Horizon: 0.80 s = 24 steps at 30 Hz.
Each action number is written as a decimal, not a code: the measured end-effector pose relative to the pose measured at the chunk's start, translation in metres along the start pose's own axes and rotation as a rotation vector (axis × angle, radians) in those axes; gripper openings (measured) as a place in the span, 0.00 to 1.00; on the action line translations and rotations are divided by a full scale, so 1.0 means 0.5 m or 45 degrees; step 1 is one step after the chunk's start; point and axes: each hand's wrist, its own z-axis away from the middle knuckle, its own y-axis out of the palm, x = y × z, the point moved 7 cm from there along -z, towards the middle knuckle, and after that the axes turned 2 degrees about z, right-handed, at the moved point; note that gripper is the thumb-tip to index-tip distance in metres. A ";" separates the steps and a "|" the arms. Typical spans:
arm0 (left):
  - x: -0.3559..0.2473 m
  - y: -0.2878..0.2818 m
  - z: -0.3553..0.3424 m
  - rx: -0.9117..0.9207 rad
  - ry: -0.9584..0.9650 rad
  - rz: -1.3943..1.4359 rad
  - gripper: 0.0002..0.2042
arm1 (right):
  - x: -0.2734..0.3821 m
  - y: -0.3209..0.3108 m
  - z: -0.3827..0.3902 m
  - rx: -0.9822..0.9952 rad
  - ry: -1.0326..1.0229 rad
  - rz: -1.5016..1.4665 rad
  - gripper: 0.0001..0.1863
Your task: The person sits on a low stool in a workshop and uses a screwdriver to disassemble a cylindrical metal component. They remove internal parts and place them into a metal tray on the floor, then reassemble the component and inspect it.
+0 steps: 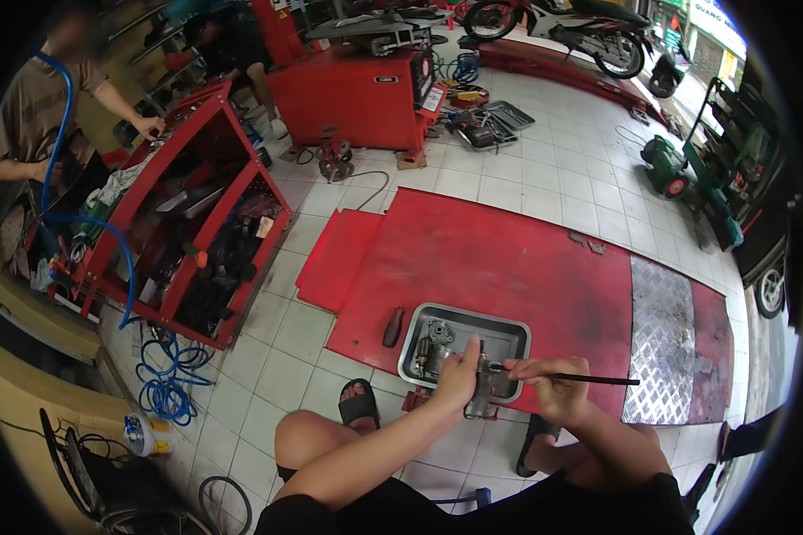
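My left hand (458,374) is closed around a grey metal part (480,398), holding it over the near edge of a silver rectangular tray (525,343). In my right hand (555,389) is a thin tool with a long black handle (611,381) pointing out to the right. Its other end meets the metal part near my left fingers; the tip is too small to make out. Several greasy metal parts (434,343) lie in the left side of the tray. Beside the tray on the left rests a dark reddish-brown handle-shaped object (393,327).
The tray sits on a low red platform (473,241) with a checkered metal plate (660,339). A red shelf cart (214,214) stands left, with a co-worker's hand (150,127) over it. Blue hose (165,383) coils on the floor. A green compressor (665,167) stands far right.
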 end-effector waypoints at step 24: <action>-0.038 -0.006 0.004 0.014 -0.310 0.222 0.30 | -0.003 -0.055 -0.047 -0.191 0.033 -0.167 0.06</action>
